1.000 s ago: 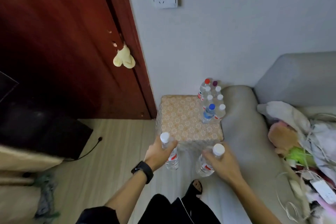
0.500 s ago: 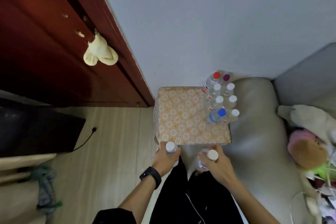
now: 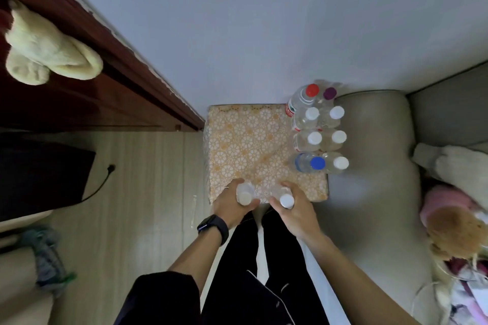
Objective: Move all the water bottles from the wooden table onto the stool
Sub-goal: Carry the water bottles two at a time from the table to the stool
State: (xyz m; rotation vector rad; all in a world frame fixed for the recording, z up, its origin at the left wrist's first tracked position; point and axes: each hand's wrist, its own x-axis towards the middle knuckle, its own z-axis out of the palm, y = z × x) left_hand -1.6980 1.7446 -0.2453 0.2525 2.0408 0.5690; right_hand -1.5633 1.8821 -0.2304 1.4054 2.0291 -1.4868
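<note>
We see eight bottles [image 3: 314, 138] standing upright in two rows along the right edge of the stool [image 3: 245, 145], close against the sofa arm [image 3: 369, 166]. They are clear plastic: five have white caps, and the others have a red cap [image 3: 312, 90], a purple cap [image 3: 329, 93] and a blue cap [image 3: 317, 163]. From above we cannot tell how full they are.

At the stool's near edge the left hand [image 3: 229, 206] curls its fingers round the left bottle [image 3: 244, 196], and the right hand [image 3: 295, 211] wraps round the right bottle [image 3: 287, 200]. Both bottles are white-capped and upright. Their bodies are mostly hidden by the fingers and blurred, so we cannot tell whether their bases touch the flowered cover.

A black watch [image 3: 215, 227] sits on the left wrist. A pale cloth [image 3: 47, 53] hangs on the dark red door [image 3: 79, 103]. The right edge of the view cuts off a blurred plush toy [image 3: 454, 232] on the sofa.
</note>
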